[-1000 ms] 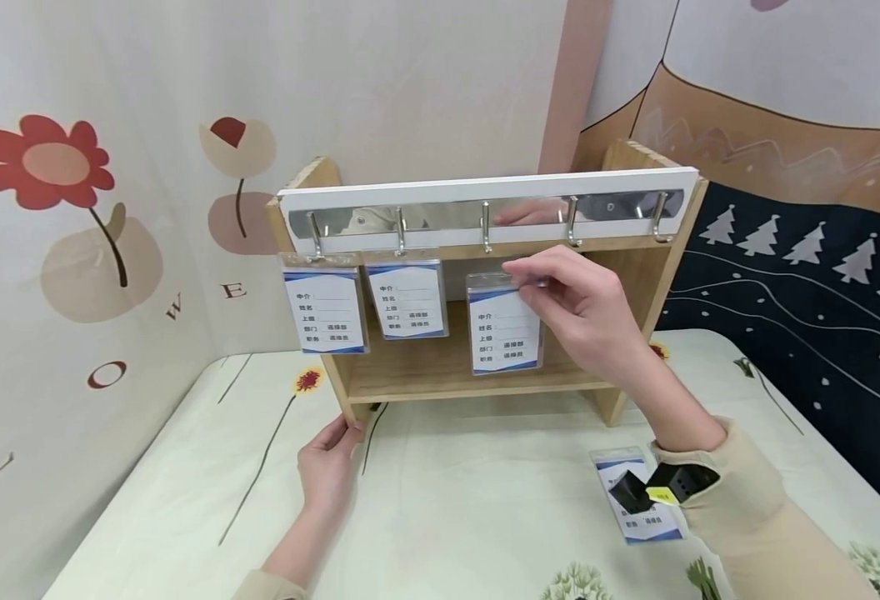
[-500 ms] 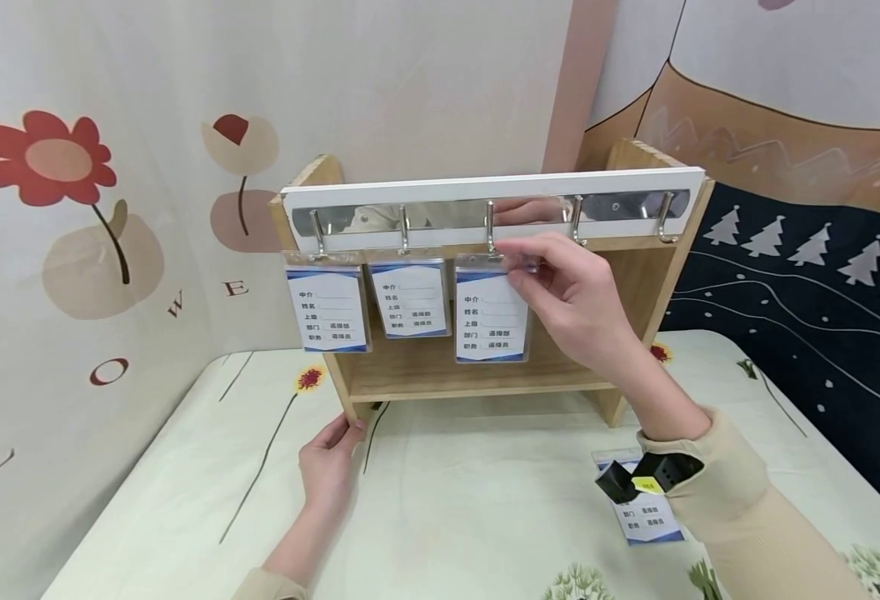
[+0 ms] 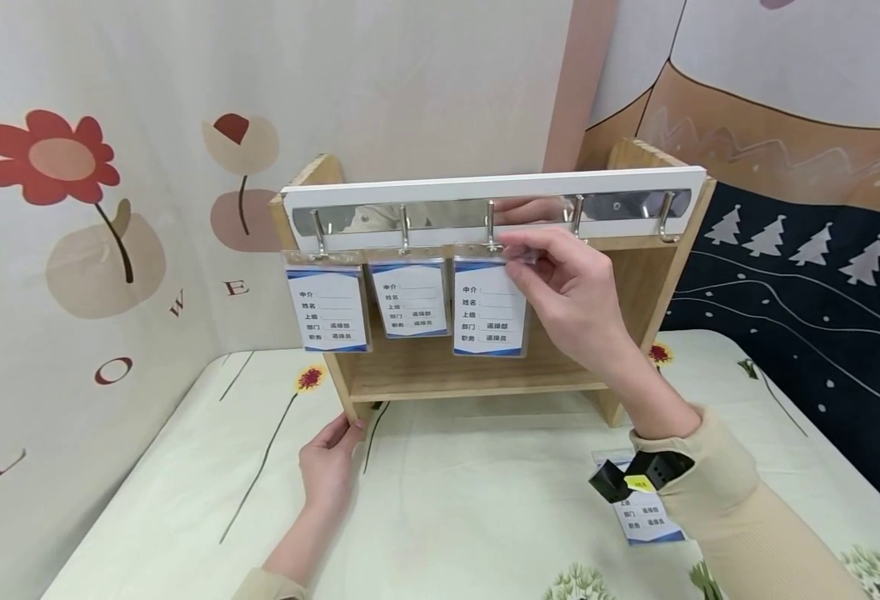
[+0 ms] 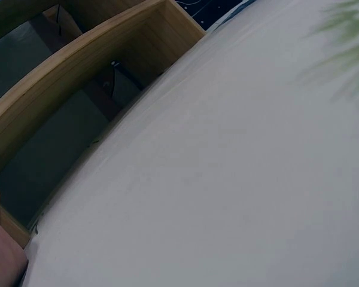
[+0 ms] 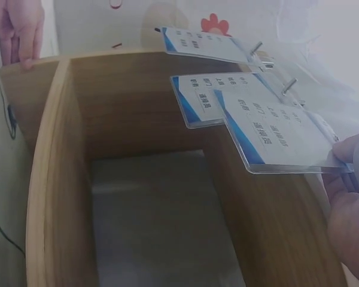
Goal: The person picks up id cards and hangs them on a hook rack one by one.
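Observation:
My right hand (image 3: 571, 292) pinches the top right corner of a clear badge holder (image 3: 489, 310) with a white and blue card. Its top edge lies at the middle hook (image 3: 491, 225); whether the hook passes through its slot I cannot tell. Two like badge holders hang from the hooks to the left, one at the far left (image 3: 327, 310) and one beside it (image 3: 408, 300). Low down, my left hand (image 3: 327, 467) grips the foot of the wooden shelf's left side panel (image 3: 341, 387). In the right wrist view, thumb and finger (image 5: 350, 155) hold the badge's edge.
The wooden shelf (image 3: 477, 387) carries a white rail with a metal strip (image 3: 440, 215) and several hooks. Two hooks on the right (image 3: 665, 218) hold no badge. Another badge holder (image 3: 646, 517) lies on the tablecloth, partly behind the wrist camera (image 3: 638, 477). A patterned curtain stands behind.
My right hand has carried the badge holder left and up, from right of the middle hook to directly under it. The left hand stays at the shelf's foot.

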`<state>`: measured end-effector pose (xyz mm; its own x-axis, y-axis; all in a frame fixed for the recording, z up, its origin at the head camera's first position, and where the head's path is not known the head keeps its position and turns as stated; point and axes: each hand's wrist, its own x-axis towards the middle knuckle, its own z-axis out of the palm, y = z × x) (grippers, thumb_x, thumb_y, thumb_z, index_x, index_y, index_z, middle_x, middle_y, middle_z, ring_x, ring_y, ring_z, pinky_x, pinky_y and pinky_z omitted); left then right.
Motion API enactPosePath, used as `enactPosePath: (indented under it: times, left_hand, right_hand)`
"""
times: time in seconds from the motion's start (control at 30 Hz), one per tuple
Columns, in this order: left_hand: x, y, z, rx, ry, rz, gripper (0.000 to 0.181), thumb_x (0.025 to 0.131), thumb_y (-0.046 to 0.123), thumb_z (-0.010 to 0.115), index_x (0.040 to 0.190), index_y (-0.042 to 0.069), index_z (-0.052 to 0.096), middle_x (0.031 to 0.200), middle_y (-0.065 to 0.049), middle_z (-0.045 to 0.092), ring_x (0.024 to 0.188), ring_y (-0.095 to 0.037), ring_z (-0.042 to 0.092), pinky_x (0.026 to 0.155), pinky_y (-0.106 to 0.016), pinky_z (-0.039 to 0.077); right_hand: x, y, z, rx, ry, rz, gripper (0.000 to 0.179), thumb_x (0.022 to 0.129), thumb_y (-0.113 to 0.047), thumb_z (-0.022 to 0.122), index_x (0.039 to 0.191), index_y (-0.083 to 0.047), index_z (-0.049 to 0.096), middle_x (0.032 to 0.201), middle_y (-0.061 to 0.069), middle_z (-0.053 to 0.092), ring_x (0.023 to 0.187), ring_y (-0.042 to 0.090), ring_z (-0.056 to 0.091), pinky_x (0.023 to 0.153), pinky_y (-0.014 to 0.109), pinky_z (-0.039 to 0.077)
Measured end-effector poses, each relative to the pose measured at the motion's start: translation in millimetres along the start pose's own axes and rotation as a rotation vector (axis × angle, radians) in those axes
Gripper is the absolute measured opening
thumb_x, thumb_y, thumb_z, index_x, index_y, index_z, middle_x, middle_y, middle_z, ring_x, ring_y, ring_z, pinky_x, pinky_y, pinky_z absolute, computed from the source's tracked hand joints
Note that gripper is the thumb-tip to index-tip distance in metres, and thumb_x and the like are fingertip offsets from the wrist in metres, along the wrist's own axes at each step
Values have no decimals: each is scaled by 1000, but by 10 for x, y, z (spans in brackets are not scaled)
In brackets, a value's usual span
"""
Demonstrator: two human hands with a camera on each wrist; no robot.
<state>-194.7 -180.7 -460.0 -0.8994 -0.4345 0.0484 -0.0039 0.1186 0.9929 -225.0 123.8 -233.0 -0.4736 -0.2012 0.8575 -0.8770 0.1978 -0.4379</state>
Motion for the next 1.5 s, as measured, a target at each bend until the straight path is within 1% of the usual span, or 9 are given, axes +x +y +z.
enactPosePath:
  times: [0.17,0.4,0.6,0.7,0.8,0.97,1.1,1.33,1.5]
  left_hand:
    - [7,-1,3,-4,3,5,39,99,17,69,133,-2,66,127,-23,67,90,6,65,79,-8,49]
    - [8,2,9,-5,9,4,40,98,17,70,133,-2,66,126,-23,67,90,4,66,80,-8,49]
    - [1,10,3,9,7,-1,39,99,18,69,133,-2,66,127,-22,67,101,-7,67,81,-9,49]
    - [1,14,1,15,8,0,39,99,18,69,133,-1,66,127,-22,67,104,-10,68,81,-9,49]
    - [1,17,3,17,8,3,39,99,18,69,133,-2,66,127,-23,67,103,-9,68,80,-8,49]
    - [3,15,6,8,6,1,39,99,17,69,133,-3,66,127,-23,67,95,0,66,80,-8,49]
    - [2,21,11,-3,2,-4,39,99,16,69,133,-3,66,126,-23,67,91,3,65,80,-8,49]
    - [-6,29,3,18,1,-3,40,99,18,69,134,-1,66,128,-22,67,103,-9,67,81,-9,48]
    - [-6,24,3,11,4,-9,40,99,17,69,134,-2,65,128,-23,66,102,-8,67,81,-9,48]
  right_hand:
    - [3,16,16,-17,30,-24,29,92,13,68,120,7,70,113,15,70,93,18,61,77,18,52]
    - [9,51,38,-4,79,-94,24,91,13,69,115,10,71,114,20,70,100,15,65,85,23,56]
    - [2,37,68,-27,104,-59,26,90,14,71,115,10,72,112,19,71,98,12,65,82,21,56]
    - [2,25,77,-56,111,-22,28,89,13,72,116,8,73,111,17,72,92,10,63,78,18,54]
    - [2,27,86,-84,107,19,28,89,12,72,117,7,74,111,15,72,88,8,62,75,16,52]
    - [-14,46,109,-104,111,54,29,90,12,71,119,5,74,111,14,72,86,8,62,73,15,52]
    - [-29,56,138,-106,133,61,31,91,13,70,120,4,73,111,13,71,88,9,63,74,15,53]
    - [-61,69,175,-91,151,39,31,93,12,67,123,5,72,114,13,69,101,16,66,88,23,56]
    - [-122,77,159,-76,159,43,33,92,14,66,124,5,70,117,14,68,104,14,65,90,26,56]
